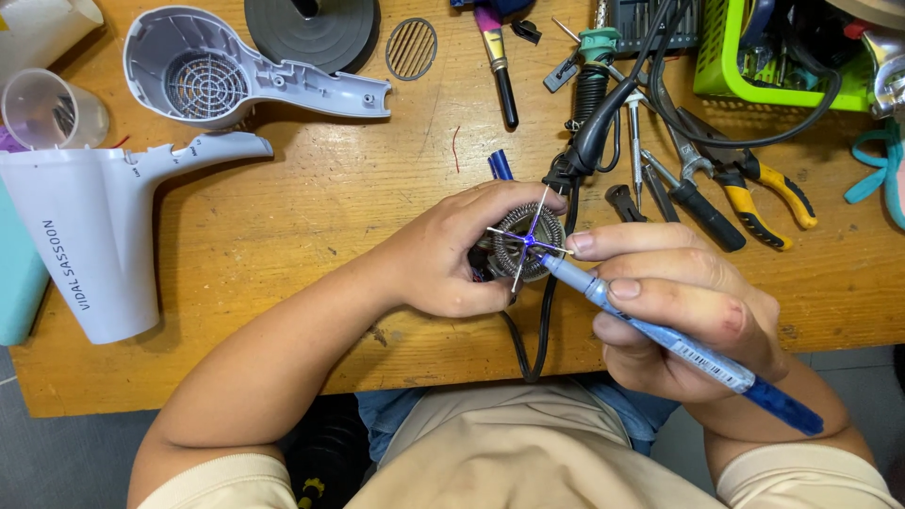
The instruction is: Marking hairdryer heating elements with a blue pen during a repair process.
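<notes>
Fingers (471, 221) half-hiding heating coil (526, 241), blue pen (660, 330) tip on it, cord (537, 330) partly covered

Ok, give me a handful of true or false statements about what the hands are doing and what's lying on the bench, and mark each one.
1. The left hand holds a round coiled heating element. True.
2. The right hand holds yellow-handled pliers. False: it holds a blue pen-like tool, its tip at the centre of the element; the yellow-handled pliers lie on the wooden table.
3. The hair dryer is fully assembled. False: two grey housing halves lie apart, one open shell and one closed side up.
4. A black cord runs from the element toward the top of the table. True.
5. The green basket sits at the left edge. False: it is at the upper right.
</notes>
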